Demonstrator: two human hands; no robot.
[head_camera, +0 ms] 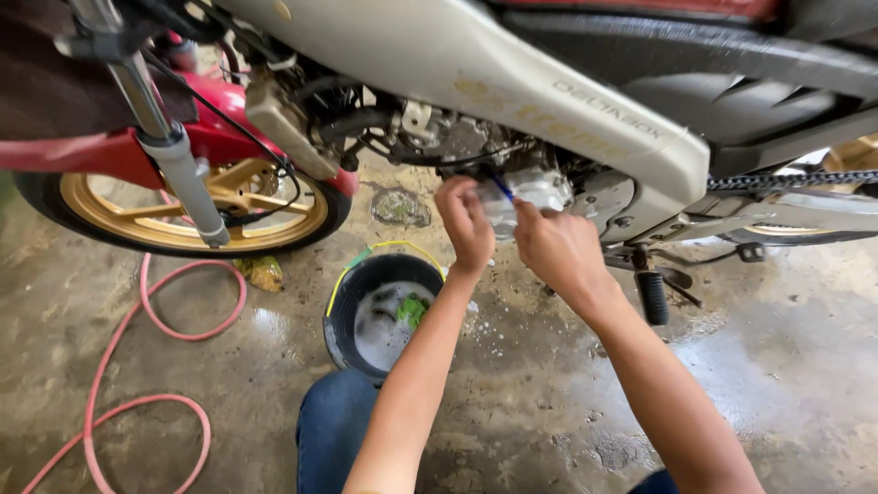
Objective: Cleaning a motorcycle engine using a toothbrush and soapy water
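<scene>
Scrubbing soapy engine casing (535,187) under motorcycle: right hand (558,247) clamped on thin blue brush (501,187), left hand (465,220) curled against wet metal. Below, round black bucket (380,311), foamy, on slick concrete floor (549,402).

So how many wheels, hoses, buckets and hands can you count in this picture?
Gold wheels: 2, the front wheel and the rear wheel, only partly in view
Pink hose: 1
Black bucket: 1
Hands: 2, left hand and right hand
Total: 6
</scene>
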